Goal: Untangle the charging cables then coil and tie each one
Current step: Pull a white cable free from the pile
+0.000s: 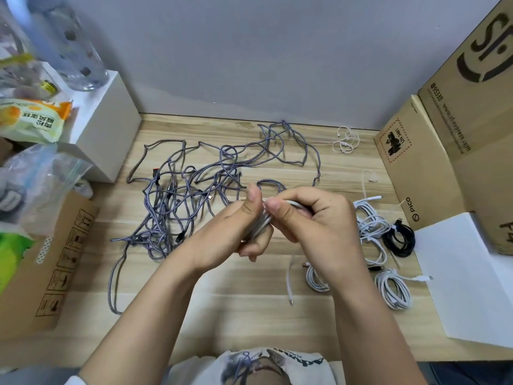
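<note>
Over the counter [249,315], a white cable [261,225] is gripped by both left hand [236,232] and right hand [313,215], mid-coil. Several coils [392,291] are done already; the braided tangle [194,190] is left.

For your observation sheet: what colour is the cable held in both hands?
White; the cable shows best in the head view.

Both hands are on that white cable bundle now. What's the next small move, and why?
Probably wrap the loose tail around the white bundle and tie it. The left hand and right hand already grip gathered loops, while one end hangs free toward the table.
</note>
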{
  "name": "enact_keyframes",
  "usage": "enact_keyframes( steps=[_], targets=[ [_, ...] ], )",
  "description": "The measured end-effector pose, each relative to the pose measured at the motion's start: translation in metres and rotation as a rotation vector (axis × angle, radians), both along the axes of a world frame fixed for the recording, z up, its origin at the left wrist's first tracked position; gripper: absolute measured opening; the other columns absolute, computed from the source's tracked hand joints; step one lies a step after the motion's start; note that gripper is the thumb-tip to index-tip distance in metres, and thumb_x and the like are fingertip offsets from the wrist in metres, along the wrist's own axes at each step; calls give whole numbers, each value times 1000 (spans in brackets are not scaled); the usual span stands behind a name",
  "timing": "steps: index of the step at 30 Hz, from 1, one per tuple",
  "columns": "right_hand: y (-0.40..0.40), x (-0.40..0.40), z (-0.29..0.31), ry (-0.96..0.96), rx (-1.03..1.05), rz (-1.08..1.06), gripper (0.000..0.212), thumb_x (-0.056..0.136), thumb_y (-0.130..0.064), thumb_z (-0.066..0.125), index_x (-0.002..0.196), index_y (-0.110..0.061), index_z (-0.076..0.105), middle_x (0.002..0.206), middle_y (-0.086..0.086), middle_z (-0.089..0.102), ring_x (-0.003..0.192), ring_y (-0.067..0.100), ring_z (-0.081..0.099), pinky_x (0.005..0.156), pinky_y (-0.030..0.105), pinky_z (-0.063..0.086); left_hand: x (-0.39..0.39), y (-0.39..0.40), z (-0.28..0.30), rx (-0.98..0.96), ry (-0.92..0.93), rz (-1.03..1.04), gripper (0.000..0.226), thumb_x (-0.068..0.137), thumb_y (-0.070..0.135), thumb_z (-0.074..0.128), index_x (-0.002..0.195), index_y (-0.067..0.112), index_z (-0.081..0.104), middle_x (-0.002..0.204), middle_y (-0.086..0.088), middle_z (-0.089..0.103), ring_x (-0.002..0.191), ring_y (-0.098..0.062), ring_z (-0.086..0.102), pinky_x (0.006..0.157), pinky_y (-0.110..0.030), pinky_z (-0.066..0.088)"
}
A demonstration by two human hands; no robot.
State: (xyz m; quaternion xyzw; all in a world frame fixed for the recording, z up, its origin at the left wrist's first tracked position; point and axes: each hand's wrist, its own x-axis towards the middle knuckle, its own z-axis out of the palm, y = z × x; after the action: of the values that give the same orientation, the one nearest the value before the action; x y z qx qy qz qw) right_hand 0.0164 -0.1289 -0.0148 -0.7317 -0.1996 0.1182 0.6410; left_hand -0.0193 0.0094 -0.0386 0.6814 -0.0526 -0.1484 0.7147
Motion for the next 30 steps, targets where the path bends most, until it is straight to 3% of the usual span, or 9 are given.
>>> enact_keyframes(
  steps=[2,4,8,12,15,19,26,28,30],
  targets=[
    [0,3,-1,59,96,-58,14,78,-16,70,65,-20,64,40,-3,48,41,7,42,47,18,36,-1,-2,1,-135,15,-43,69,88,67,31,87,8,68,42,10,31,42,-9,27,52,-18,41],
    [0,4,-2,28,126,-69,12,76,-20,68,66,-22,63,46,-4,55,49,2,50,56,14,42,0,-1,4,-214,19,-49,39,89,53,45,78,23,68,42,15,32,42,-9,27,52,-19,42],
    [-1,8,-7,10,128,-37,12,82,-20,65,71,-23,64,60,-11,63,61,-3,54,63,11,42,-1,0,5,-376,-5,-79,32,86,52,52,76,24,65,45,20,32,41,-5,25,50,-18,42],
    [-3,11,-13,26,44,-18,22,91,-12,55,74,-24,62,54,-21,58,52,-6,52,55,5,36,0,4,11,-703,-89,-85,25,93,34,49,88,16,65,50,12,27,41,-6,22,53,-18,46],
    [-1,9,-24,52,-160,88,19,90,-26,52,79,-29,67,52,-18,51,51,-1,44,56,12,32,5,6,21,-883,-119,122,21,95,18,44,98,10,63,51,11,34,40,-4,30,58,-20,49],
    [3,1,-27,58,-405,170,20,83,-42,54,70,-34,66,47,-10,41,50,4,36,54,27,29,15,2,17,-505,-76,453,25,90,16,40,111,10,52,57,8,58,46,-6,54,61,-20,51],
    [0,-5,-14,-185,-536,131,34,76,-45,50,74,-17,70,55,3,54,57,16,48,58,35,40,11,-2,-4,184,-19,358,28,99,16,41,124,12,51,92,5,71,83,-2,66,76,-16,49],
    [-1,-5,-11,-176,-484,128,27,77,-41,54,70,-20,70,57,-4,61,61,11,56,64,36,46,10,0,-8,318,29,297,29,96,22,48,112,3,62,92,3,69,79,-1,64,74,-18,49],
    [-3,-4,-9,-125,-358,151,22,79,-34,61,65,-21,71,60,-7,68,71,5,64,74,37,50,8,1,-8,240,102,202,44,95,34,48,77,-4,62,60,-3,64,50,-15,56,51,-22,45]
  ],
)
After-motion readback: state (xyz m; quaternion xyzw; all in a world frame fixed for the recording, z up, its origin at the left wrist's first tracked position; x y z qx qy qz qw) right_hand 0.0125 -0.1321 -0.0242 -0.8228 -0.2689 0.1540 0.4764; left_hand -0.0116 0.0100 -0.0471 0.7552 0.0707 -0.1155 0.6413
